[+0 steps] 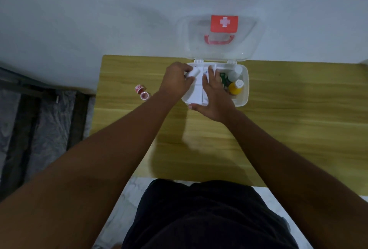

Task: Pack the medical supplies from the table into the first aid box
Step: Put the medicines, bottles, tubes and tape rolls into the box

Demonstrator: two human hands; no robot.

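Left hand (176, 81) curls round a white roll (194, 73) over the first aid box's (246, 89) far-left corner. Right hand (214, 97) presses flat, fingers straight, on white packets (196, 93) inside it.

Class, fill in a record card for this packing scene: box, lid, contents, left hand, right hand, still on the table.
Box: white first aid box on wooden table
Lid: open, tipped back toward wall
Contents: yellow bottle, clear bottle, white packs
Left hand: grips white roll over the box
Right hand: fingers flat on white packs
Still on table: two tape rolls, left of box
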